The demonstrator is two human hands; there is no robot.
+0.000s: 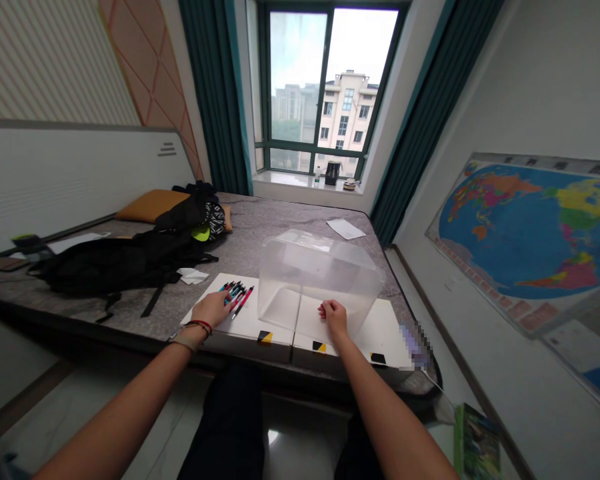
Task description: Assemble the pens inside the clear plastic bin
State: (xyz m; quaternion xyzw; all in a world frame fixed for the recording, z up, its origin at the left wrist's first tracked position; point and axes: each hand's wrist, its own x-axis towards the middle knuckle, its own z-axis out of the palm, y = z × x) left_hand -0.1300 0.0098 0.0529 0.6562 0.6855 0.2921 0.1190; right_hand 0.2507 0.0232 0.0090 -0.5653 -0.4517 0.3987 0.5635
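Observation:
My left hand point(213, 308) rests on the white boards at the left, its fingers curled against a bunch of pens point(242, 303). Several of these pens are dark, and pink and teal ones show among them. A translucent plastic box point(300, 267) stands on the boards to the right of the pens. My right hand point(333, 315) is at the near side of this box with its fingers curled in. Whether anything is inside that grip is hidden. Under both hands lie the white boards point(275, 337), with yellow and black marks along their front edge.
A black backpack point(115, 260) and a crumpled tissue point(193, 275) lie on the grey mattress point(250, 227) to the left. Behind the box is a white sheet point(346, 229). A blurred-out object point(416, 345) with a cable sits by the right edge. A wall map point(530, 227) hangs at right.

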